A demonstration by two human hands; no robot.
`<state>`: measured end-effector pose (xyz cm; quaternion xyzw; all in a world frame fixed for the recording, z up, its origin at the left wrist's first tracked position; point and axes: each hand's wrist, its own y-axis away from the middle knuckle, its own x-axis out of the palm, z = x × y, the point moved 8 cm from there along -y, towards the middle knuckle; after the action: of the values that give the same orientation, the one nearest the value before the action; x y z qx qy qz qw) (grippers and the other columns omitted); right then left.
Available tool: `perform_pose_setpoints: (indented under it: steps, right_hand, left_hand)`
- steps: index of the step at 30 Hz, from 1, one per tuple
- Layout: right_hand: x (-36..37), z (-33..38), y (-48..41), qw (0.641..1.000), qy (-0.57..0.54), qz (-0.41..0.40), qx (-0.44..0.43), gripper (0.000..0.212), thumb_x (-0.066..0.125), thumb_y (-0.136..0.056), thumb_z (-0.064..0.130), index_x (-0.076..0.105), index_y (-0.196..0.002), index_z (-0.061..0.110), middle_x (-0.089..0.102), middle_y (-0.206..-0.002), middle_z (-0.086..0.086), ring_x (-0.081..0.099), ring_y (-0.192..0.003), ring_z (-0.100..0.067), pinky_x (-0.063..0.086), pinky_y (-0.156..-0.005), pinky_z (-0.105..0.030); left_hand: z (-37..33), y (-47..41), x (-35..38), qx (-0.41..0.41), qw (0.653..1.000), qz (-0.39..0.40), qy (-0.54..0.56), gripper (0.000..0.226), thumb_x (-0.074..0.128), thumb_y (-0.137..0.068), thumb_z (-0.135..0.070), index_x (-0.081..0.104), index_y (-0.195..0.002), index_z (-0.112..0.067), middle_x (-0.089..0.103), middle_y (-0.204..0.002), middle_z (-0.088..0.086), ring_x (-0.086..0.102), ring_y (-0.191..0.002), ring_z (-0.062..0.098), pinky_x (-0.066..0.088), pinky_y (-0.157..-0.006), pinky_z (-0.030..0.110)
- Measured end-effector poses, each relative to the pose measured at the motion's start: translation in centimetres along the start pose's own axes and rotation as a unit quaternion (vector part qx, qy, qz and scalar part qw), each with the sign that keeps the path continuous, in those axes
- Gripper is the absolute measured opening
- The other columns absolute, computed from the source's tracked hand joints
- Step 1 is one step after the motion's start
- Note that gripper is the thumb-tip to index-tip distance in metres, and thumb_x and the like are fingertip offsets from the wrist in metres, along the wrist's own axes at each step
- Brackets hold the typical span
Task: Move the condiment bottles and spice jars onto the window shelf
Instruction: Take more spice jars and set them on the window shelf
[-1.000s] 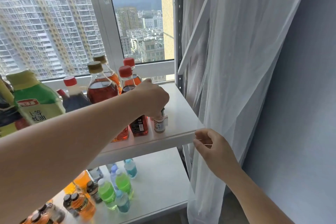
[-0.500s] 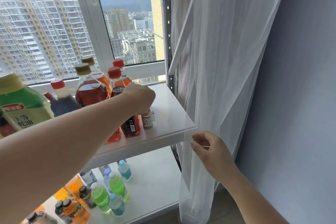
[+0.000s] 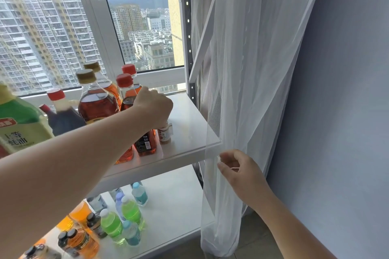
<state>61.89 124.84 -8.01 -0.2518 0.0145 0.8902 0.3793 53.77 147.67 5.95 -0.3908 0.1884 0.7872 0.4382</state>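
A small spice jar (image 3: 165, 134) with a white and red label stands on the white window shelf (image 3: 190, 130). My left hand (image 3: 154, 109) reaches over the shelf and grips the top of that jar from above. Beside it stand several condiment bottles: an amber one with a dark label (image 3: 145, 143), a round amber bottle with a gold cap (image 3: 95, 103), a dark soy bottle with a red cap (image 3: 61, 115) and a green-labelled oil bottle (image 3: 16, 124). My right hand (image 3: 240, 171) pinches the edge of the sheer white curtain (image 3: 242, 90) just below the shelf's front right corner.
A lower shelf (image 3: 174, 206) carries several small drink bottles, green (image 3: 110, 225), blue and orange. The grey metal upright (image 3: 188, 33) of the rack stands at the shelf's right rear. A blue-grey wall (image 3: 347, 90) fills the right side. Window glass is behind the bottles.
The view has shifted slightly. My left hand stays on the spice jar, which sits a little further back on the shelf. My right hand keeps pinching the curtain by the shelf corner.
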Motion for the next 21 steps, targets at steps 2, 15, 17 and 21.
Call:
perform_pose_setpoints:
  steps: [2,15,17,21]
  right_hand:
    - [0.0,0.2,0.0,1.0,0.003,0.0,0.0,0.019,0.068,-0.096,0.031,0.063,-0.115,0.031,0.068,-0.103,0.019,0.063,-0.095,0.009,0.049,-0.079,-0.007]
    - [0.7,1.7,2.9,0.985,0.136,0.096,-0.045,0.036,0.063,-0.095,0.05,0.056,-0.127,0.034,0.058,-0.112,0.025,0.059,-0.101,0.005,0.049,-0.091,-0.016]
    - [0.8,2.1,3.8,0.982,0.146,0.102,-0.057,0.037,0.063,-0.094,0.052,0.057,-0.127,0.035,0.058,-0.111,0.025,0.058,-0.099,0.006,0.048,-0.089,-0.013]
    - [0.8,2.6,5.9,0.977,0.159,0.126,-0.062,0.041,0.064,-0.094,0.053,0.057,-0.13,0.034,0.059,-0.116,0.023,0.06,-0.101,0.004,0.051,-0.094,-0.02]
  left_hand:
    - [-0.1,1.1,-0.7,0.008,0.998,-0.062,0.02,0.031,0.058,-0.094,-0.047,0.067,-0.11,-0.022,0.064,-0.113,0.0,0.058,-0.106,0.023,0.04,-0.085,0.038]
    - [-8.4,17.4,5.8,-0.032,0.885,0.027,0.465,0.038,0.058,-0.095,-0.056,0.058,-0.13,-0.04,0.059,-0.131,-0.025,0.056,-0.121,0.003,0.044,-0.099,0.024]
    - [-9.3,19.1,6.6,-0.048,0.876,0.031,0.479,0.039,0.057,-0.096,-0.058,0.057,-0.131,-0.042,0.057,-0.131,-0.026,0.053,-0.122,0.001,0.043,-0.101,0.022]
    - [-10.3,21.2,7.5,-0.068,0.867,0.031,0.493,0.036,0.056,-0.096,-0.057,0.057,-0.13,-0.042,0.058,-0.129,-0.026,0.053,-0.12,-0.001,0.042,-0.101,0.02]
